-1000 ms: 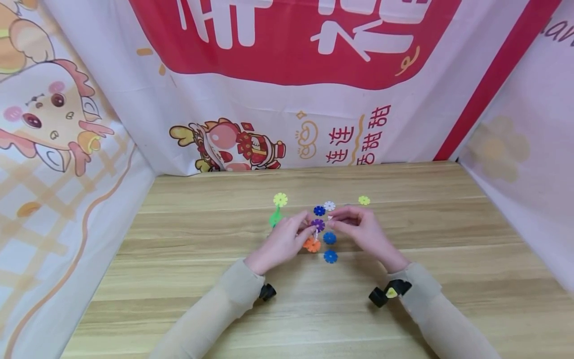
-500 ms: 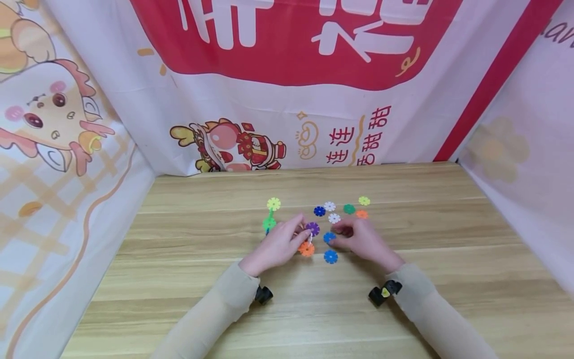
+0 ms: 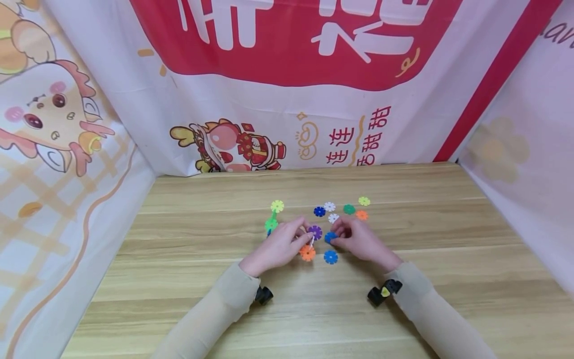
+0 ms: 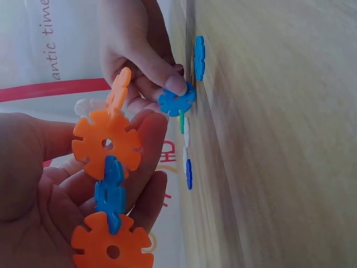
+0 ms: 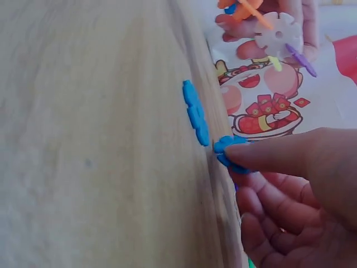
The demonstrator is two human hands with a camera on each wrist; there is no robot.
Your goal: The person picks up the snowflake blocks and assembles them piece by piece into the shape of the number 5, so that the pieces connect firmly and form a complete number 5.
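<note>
My left hand [image 3: 282, 244] holds a chain of interlocked notched snowflake discs. Orange [image 4: 107, 144], blue [image 4: 110, 194] and white [image 5: 279, 34] discs show in it. A purple disc [image 3: 315, 232] sticks out at its right end, while green [image 3: 271, 224] and yellow [image 3: 277, 206] ones reach out past the far side of the hand. Between thumb and fingers, my right hand [image 3: 360, 239] pinches a blue disc [image 5: 231, 152], tilted up at the tabletop. A second blue disc [image 3: 331, 257] lies flat on the table, nearer to me.
Loose discs lie beyond my right hand on the wooden table [image 3: 179, 279]: dark blue [image 3: 319, 211], white [image 3: 329, 206], green [image 3: 349, 209], orange [image 3: 361, 215] and yellow [image 3: 364, 201]. Printed cloth [image 3: 269, 99] hangs along the table's back edge and both sides.
My right hand has come down and toward me from beside the purple disc and has picked at the blue disc, now pinched. The left hand with the chain has shifted slightly toward me.
</note>
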